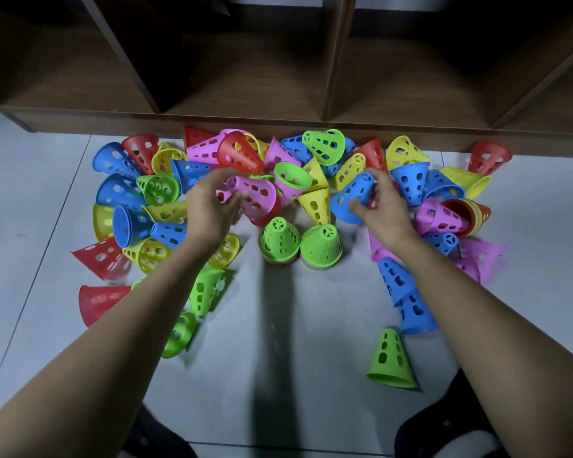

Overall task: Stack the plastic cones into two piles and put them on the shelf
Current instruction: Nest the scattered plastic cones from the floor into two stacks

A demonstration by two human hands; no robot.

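Several perforated plastic cones in red, blue, yellow, green and pink lie scattered on the floor below a dark wooden shelf (245,120). Two short upright piles stand side by side in the middle, the left pile (278,241) and the right pile (321,247), each topped by a green cone. My left hand (209,206) grips a pink cone (255,196) by its narrow end, just left of and above the piles. My right hand (384,209) holds a blue cone (351,198) lying tilted, right of the piles.
The shelf has open compartments split by upright dividers (336,57). A lone green cone (391,360) stands near my right foot (444,431). Nested blue cones (407,302) lie under my right forearm. Bare grey floor tiles (278,358) stretch between my feet and the piles.
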